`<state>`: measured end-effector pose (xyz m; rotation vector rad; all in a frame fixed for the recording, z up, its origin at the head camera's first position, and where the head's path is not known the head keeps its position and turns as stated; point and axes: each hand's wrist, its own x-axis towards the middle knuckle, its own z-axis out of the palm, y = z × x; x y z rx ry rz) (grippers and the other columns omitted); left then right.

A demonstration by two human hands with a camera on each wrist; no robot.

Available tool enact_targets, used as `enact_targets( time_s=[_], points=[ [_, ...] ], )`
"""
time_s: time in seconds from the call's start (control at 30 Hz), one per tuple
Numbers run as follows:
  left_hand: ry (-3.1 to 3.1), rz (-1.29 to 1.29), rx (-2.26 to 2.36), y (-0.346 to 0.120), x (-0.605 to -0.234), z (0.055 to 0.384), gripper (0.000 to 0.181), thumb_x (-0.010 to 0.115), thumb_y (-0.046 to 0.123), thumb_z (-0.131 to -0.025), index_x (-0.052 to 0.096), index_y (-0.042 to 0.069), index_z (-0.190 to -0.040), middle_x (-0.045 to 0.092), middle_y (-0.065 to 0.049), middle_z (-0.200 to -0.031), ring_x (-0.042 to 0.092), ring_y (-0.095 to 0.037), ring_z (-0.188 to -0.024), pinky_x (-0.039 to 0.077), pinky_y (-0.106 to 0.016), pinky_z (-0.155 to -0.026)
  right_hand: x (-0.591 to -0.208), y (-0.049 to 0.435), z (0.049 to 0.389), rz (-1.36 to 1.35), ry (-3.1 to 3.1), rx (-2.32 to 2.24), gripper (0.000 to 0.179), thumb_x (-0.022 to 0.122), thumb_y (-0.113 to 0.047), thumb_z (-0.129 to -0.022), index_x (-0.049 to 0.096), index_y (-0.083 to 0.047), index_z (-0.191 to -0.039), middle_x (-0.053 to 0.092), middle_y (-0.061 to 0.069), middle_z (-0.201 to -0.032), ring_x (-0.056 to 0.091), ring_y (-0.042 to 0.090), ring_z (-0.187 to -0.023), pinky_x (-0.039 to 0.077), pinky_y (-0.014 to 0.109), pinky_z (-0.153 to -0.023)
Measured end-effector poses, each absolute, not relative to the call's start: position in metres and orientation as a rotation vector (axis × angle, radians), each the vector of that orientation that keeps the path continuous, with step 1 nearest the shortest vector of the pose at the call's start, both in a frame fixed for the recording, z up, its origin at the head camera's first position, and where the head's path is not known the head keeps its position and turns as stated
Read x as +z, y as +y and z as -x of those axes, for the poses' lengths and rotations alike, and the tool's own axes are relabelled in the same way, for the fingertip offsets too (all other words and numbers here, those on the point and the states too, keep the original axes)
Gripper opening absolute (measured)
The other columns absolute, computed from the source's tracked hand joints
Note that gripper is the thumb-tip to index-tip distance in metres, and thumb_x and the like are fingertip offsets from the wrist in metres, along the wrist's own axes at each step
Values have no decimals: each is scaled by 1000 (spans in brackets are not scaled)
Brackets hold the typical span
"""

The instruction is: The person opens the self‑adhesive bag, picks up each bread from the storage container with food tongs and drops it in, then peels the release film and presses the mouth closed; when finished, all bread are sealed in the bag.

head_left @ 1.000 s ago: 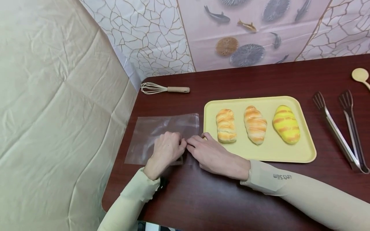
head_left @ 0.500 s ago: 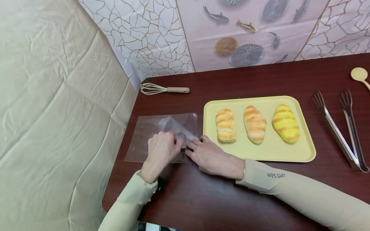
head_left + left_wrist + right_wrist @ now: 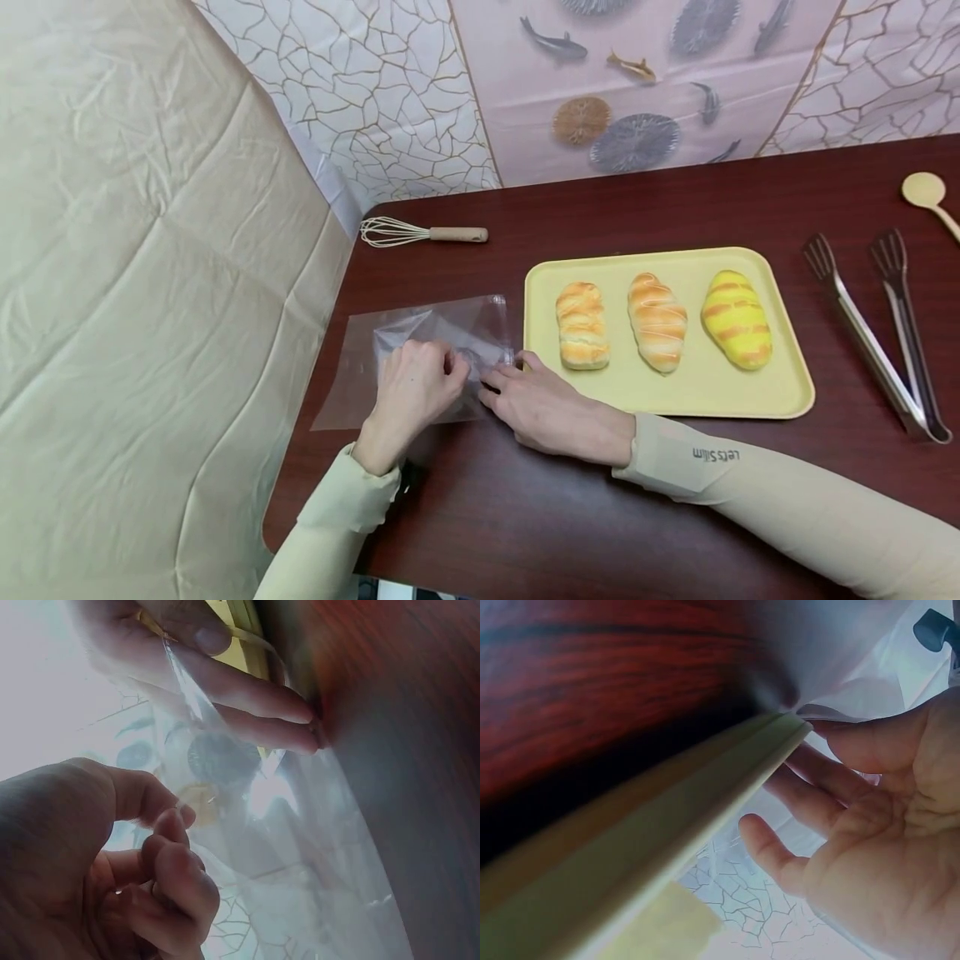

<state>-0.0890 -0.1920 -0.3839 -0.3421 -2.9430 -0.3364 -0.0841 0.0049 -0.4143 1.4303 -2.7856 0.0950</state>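
Observation:
A clear plastic bag (image 3: pixel 367 329) lies on the table in front of me, its film raised and creased around my left hand. My left hand (image 3: pixel 416 379) pinches the film between thumb and forefinger, the other fingers curled in, as the left wrist view shows. At the bag's right end is my right hand (image 3: pixel 543 412), its fingers straight and touching the film, the thumb held apart and close to the tray's left rim. In the right wrist view the tray's edge (image 3: pixel 667 802) hides part of those fingertips.
The yellow tray (image 3: pixel 705 396) holds three bread pieces: a rectangular loaf (image 3: pixel 582 327), a twisted roll (image 3: pixel 657 323) and a yellow striped bun (image 3: pixel 737 321). A whisk (image 3: pixel 427 233) lies at the back left. Tongs (image 3: pixel 873 346) and a spoon (image 3: pixel 924 192) are on the right.
My left hand has moved slightly left, away from the right hand, drawing the bag's film up and leftward. The right hand stays at the bag's right end; the bread and tray stay put.

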Motion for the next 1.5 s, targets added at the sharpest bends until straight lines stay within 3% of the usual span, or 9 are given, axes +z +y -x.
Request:
enact_targets(
  time_s=[0.77, 0.87, 0.97, 1.03, 1.13, 1.27, 1.37, 1.43, 1.5],
  points=[
    [-2982, 339, -360, -199, -392, 94, 45, 67, 18, -95, 44, 19, -57, 32, 9, -52, 39, -15, -48, 26, -27, -45, -379, 56, 65, -1233, -2248, 658, 32, 81, -4, -86, 77, -6, -118, 76, 7, -112, 73, 24, -103, 59, 41, -90],
    [-2990, 331, -382, -199, -392, 93, 44, 67, 17, -95, 44, 19, -58, 32, 9, -52, 40, -16, -48, 26, -27, -45, -376, 70, 62, -1188, -2210, 700, 19, 71, -13, -101, 77, -6, -118, 76, 8, -109, 74, 25, -102, 62, 43, -89],
    [-3005, 323, -388, -200, -391, 93, 45, 67, 18, -95, 43, 19, -58, 33, 9, -52, 40, -16, -48, 26, -27, -45, -373, 88, 59, -1122, -2181, 722, 34, 52, -26, -114, 78, -5, -117, 77, 10, -108, 75, 26, -100, 63, 44, -87],
    [-3014, 317, -387, -200, -391, 93, 45, 67, 18, -95, 43, 20, -57, 33, 9, -52, 40, -15, -49, 26, -27, -45, -372, 100, 57, -1066, -2161, 728, 48, 41, -33, -117, 78, -4, -117, 77, 11, -108, 75, 26, -97, 62, 43, -84],
    [-3028, 306, -401, -200, -390, 94, 46, 67, 19, -96, 43, 20, -57, 34, 8, -52, 40, -15, -49, 26, -27, -45, -371, 122, 53, -975, -2171, 715, 49, 44, -36, -117, 79, -3, -116, 78, 12, -106, 75, 26, -95, 60, 41, -84],
    [-3040, 291, -427, -200, -388, 94, 46, 68, 19, -96, 45, 20, -56, 34, 8, -52, 41, -15, -49, 26, -27, -45, -372, 151, 49, -832, -2196, 725, 55, 47, -43, -116, 81, 0, -112, 78, 16, -103, 74, 31, -93, 52, 20, -103],
    [-3052, 276, -425, -200, -387, 94, 46, 69, 20, -96, 46, 20, -56, 34, 9, -52, 42, -16, -49, 26, -27, -45, -376, 172, 45, -712, -2209, 754, 62, 48, -49, -114, 80, 3, -110, 77, 20, -101, 70, 34, -93, 34, 2, -114],
    [-3057, 270, -422, -200, -387, 94, 47, 70, 20, -96, 46, 20, -56, 34, 9, -52, 42, -15, -50, 26, -27, -45, -378, 186, 43, -630, -2230, 756, 66, 48, -53, -113, 80, 4, -109, 77, 23, -99, 66, 35, -92, 25, -3, -115],
    [-3060, 269, -423, -199, -387, 94, 48, 70, 21, -96, 45, 20, -56, 33, 9, -53, 42, -15, -50, 26, -28, -45, -381, 199, 40, -538, -2265, 744, 72, 46, -59, -112, 79, 5, -108, 76, 24, -99, 61, 30, -89, 32, -2, -106]
  ],
)
